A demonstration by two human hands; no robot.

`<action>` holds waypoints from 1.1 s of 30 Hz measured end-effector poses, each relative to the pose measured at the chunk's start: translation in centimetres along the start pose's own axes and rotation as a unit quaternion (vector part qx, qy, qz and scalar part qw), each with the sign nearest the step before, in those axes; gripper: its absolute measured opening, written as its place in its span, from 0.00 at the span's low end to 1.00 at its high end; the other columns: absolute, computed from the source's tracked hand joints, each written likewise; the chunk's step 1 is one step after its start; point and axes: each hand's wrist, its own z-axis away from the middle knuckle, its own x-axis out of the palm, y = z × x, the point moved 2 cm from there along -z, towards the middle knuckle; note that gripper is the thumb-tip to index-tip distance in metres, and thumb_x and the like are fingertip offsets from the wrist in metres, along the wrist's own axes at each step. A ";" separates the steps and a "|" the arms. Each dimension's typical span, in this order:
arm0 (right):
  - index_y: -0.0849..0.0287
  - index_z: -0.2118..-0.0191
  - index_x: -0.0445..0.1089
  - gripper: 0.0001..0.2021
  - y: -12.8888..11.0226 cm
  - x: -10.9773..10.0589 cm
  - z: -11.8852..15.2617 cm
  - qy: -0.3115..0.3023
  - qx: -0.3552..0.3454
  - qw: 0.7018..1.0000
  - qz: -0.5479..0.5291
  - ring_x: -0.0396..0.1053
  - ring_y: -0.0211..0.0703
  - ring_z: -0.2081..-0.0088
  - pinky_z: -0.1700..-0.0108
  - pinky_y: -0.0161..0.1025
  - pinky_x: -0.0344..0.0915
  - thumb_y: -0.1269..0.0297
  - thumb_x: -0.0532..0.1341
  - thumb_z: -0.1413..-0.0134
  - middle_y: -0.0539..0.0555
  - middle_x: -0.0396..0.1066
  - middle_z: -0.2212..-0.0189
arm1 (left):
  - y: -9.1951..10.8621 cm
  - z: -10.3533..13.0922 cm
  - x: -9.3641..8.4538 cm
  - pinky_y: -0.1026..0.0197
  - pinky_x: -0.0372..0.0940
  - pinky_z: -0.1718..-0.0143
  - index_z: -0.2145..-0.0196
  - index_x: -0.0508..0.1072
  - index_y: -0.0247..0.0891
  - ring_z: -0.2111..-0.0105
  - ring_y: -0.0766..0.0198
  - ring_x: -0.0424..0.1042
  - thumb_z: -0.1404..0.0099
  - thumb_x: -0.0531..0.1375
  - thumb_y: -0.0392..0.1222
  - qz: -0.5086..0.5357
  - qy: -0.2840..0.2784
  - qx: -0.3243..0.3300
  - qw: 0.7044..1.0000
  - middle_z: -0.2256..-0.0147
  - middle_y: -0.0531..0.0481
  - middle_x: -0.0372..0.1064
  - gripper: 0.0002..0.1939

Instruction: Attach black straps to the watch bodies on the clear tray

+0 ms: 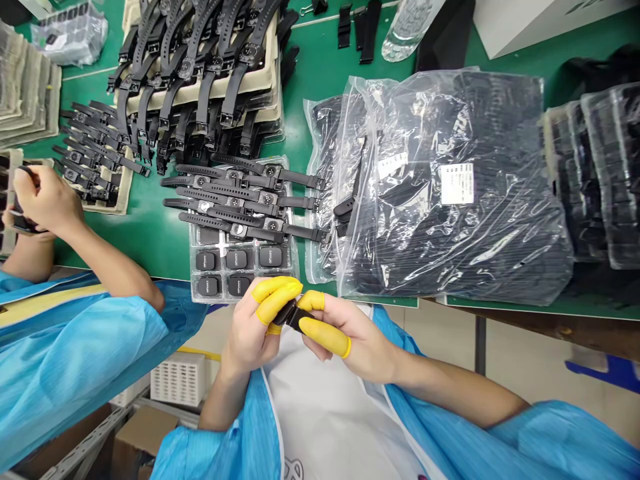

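In front of my white shirt, my left hand (257,323) pinches a small black watch body (285,312) with yellow-capped fingers. My right hand (345,330), also in yellow finger covers, grips a short black strap (300,321) against it. The two pieces meet between my fingertips, and the joint is partly hidden. Just beyond my hands lies a clear tray (295,267) with square black watch bodies in its lower pockets. Several watches with straps (267,199) lie across its upper part. Right of it are large plastic bags (465,247) full of black straps.
Stacked cream trays of watches (200,67) stand at the back left. At the left, a co-worker's hand (47,197) holds something black. Clear trays (617,173) stand at the right. A plastic bottle (407,30), loose straps (369,30) and a white box (530,23) lie at the back.
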 end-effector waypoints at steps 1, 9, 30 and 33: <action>0.57 0.64 0.62 0.19 0.0 0.0 0.0 0.000 0.006 1.000 -0.011 0.55 0.33 0.80 0.75 0.34 0.54 0.45 0.59 0.31 0.43 0.62 0.81 | -0.1 0.1 0.1 0.51 0.72 0.49 0.37 0.69 0.38 0.48 0.54 0.74 0.27 0.53 0.31 -0.003 0.002 -0.003 1.000 0.48 0.38 0.75 0.22; 0.57 0.63 0.63 0.21 0.0 -0.1 -0.2 0.049 0.054 0.996 -0.044 0.51 0.33 0.83 0.77 0.34 0.51 0.42 0.62 0.36 0.40 0.60 0.85 | -0.1 0.1 0.3 0.51 0.72 0.52 0.34 0.64 0.40 0.52 0.54 0.74 0.25 0.53 0.35 -0.044 -0.012 -0.001 0.999 0.50 0.39 0.73 0.24; 0.56 0.67 0.61 0.21 0.7 -0.4 -0.9 0.034 0.084 0.995 -0.044 0.50 0.31 0.85 0.79 0.33 0.49 0.43 0.62 0.36 0.40 0.61 0.87 | -0.1 0.2 -0.8 0.47 0.70 0.51 0.35 0.62 0.36 0.50 0.51 0.70 0.25 0.48 0.39 -0.029 -0.102 -0.025 0.994 0.49 0.36 0.69 0.23; 0.57 0.66 0.62 0.21 0.8 -0.4 -0.9 0.030 0.086 0.995 -0.047 0.50 0.30 0.85 0.80 0.33 0.49 0.43 0.61 0.36 0.39 0.61 0.87 | -0.1 0.3 -0.6 0.49 0.70 0.53 0.35 0.62 0.36 0.52 0.52 0.70 0.26 0.51 0.38 -0.058 -0.107 -0.020 0.992 0.51 0.37 0.70 0.23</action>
